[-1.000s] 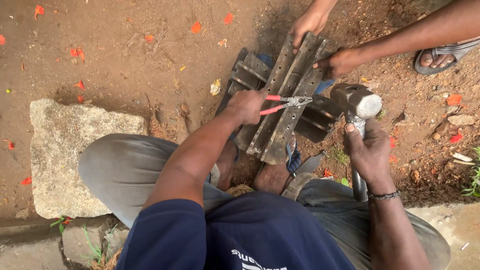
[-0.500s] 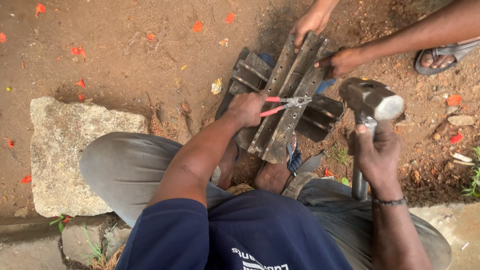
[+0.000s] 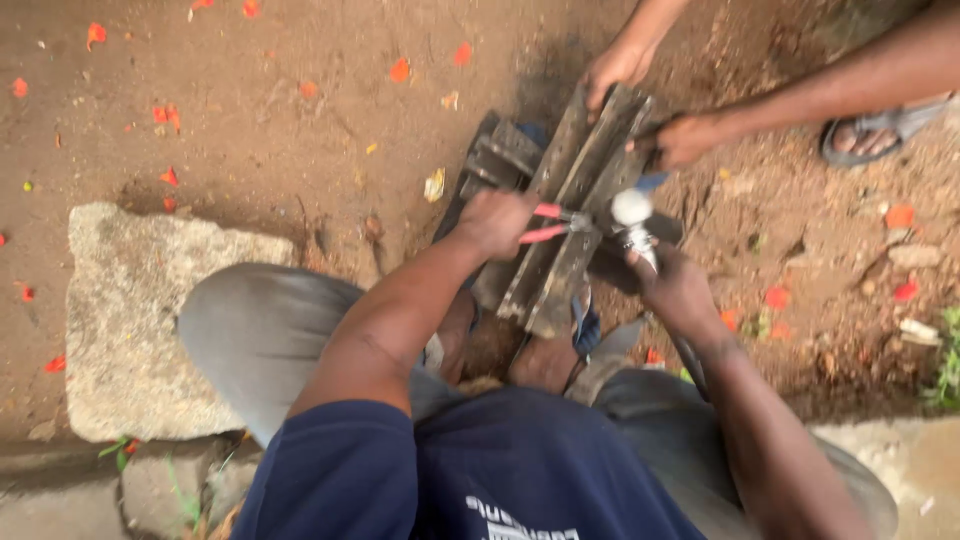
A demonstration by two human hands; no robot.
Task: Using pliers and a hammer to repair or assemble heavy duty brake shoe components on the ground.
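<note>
Red-handled pliers [image 3: 548, 222], grey metal bars [image 3: 575, 200], silver hammer head [image 3: 632, 207], brown soil [image 3: 280, 120].

Hammer [image 3: 634, 212] head motion-blurred; helper's sandalled foot [image 3: 880, 128] cut off at edge

The ground [image 3: 250, 120] was bare brown soil. On it lay a stack of dark metal bars [image 3: 560, 210], a flat grey stone [image 3: 140, 310] and scattered red petals [image 3: 400, 70].

There are no boxes, packs, labels, signs or screens here. The only printing is some small white lettering on the dark blue shirt [image 3: 520, 470] at the bottom edge, and it looks cut off and blurry.
</note>
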